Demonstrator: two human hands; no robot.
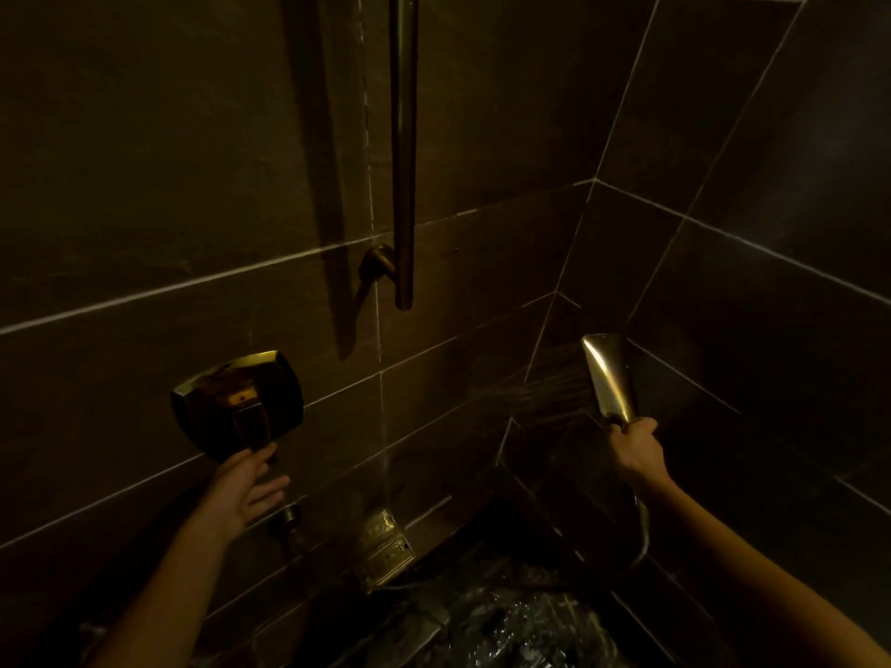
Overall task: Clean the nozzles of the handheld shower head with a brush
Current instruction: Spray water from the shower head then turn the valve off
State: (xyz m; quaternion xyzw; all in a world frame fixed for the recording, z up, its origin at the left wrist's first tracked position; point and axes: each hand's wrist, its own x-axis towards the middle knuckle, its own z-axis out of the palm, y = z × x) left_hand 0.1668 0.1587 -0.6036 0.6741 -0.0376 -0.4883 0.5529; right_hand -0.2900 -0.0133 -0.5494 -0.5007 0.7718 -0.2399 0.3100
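Clearly the handheld shower head [608, 378] is running: fine streams of water leave its face toward the left and fall down to the wet floor [506, 624] near the bottom edge of the view; the head stands almost upright, its nozzle face turned away from the camera toward the corner of the tiled walls, so the nozzles themselves cannot be seen. The right hand [636, 453] is closed firmly around its handle just under the flared head, and the hose [643, 532] hangs down behind the wrist. No brush shows anywhere in the picture, so I judge the step to be a rinse or a test of the spray, either before the scrubbing or after it; which one I cannot tell. The left hand [250, 484] is spread wide and holds nothing; its fingertips touch the lower edge of the square valve control [238, 402] on the left wall, well apart from the shower head. The next move probably calls for turning this control to stop the water, and then for bringing a brush to the nozzle face. A vertical slide bar [404, 151] is fixed on the wall between the two hands, higher up.
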